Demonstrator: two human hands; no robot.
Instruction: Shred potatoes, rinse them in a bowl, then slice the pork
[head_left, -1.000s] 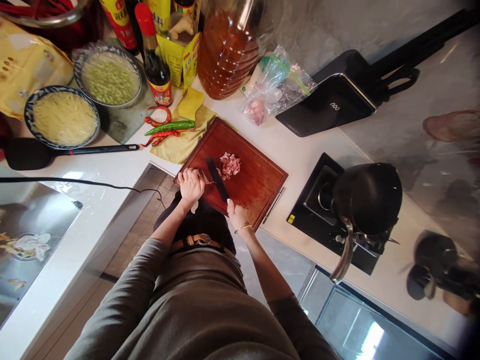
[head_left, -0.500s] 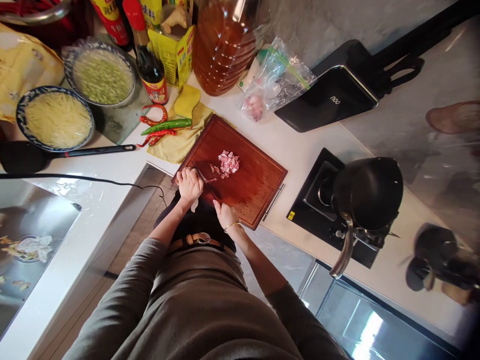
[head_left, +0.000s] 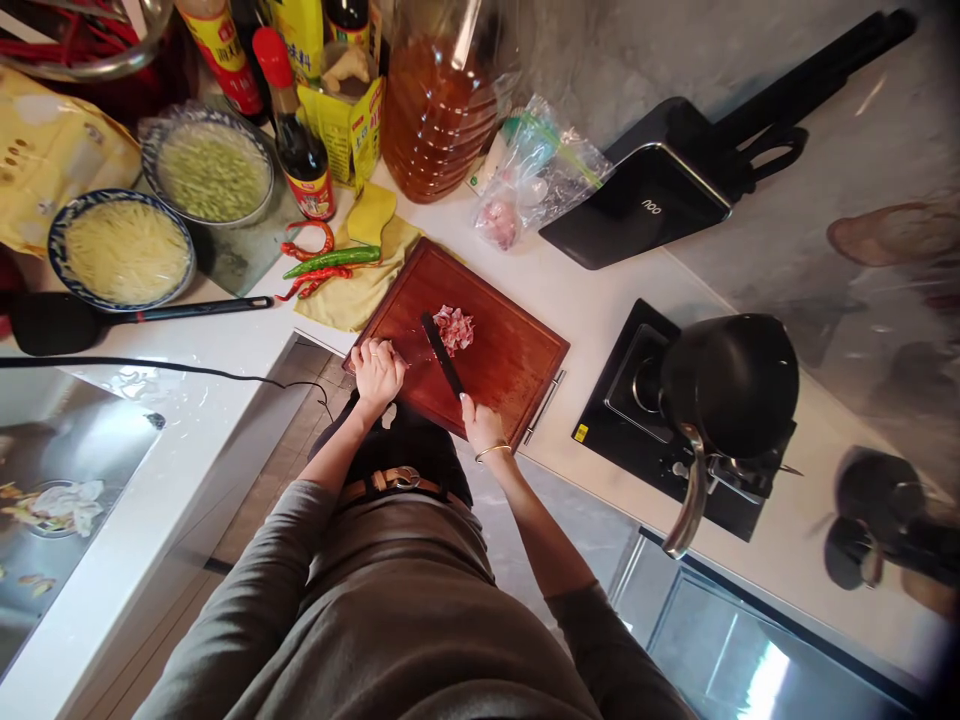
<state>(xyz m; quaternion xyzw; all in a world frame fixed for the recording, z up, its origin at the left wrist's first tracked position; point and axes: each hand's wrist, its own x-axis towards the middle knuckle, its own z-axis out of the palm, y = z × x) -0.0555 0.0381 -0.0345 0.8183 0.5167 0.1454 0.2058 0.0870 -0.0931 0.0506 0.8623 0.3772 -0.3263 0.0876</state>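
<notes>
The knife handle was hidden inside the right hand (head_left: 480,428), and the piece under the left hand (head_left: 377,368) was mostly covered by the fingers, so its shape could not be made out. The left hand was placed knuckles up at the near left corner of the cutting board (head_left: 517,365), with the fingers curled and pressed together on that piece. The right hand was positioned at the near edge of the board, fingers closed around the handle, wrist bent upward, a bangle shown at the wrist. The knife (head_left: 441,353) was held with its dark blade angled away toward the far left, its tip just beside the chopped meat (head_left: 454,329), which was heaped near the middle of the board. Chili peppers (head_left: 322,262) were laid on a yellow cloth (head_left: 360,290) left of the board.
</notes>
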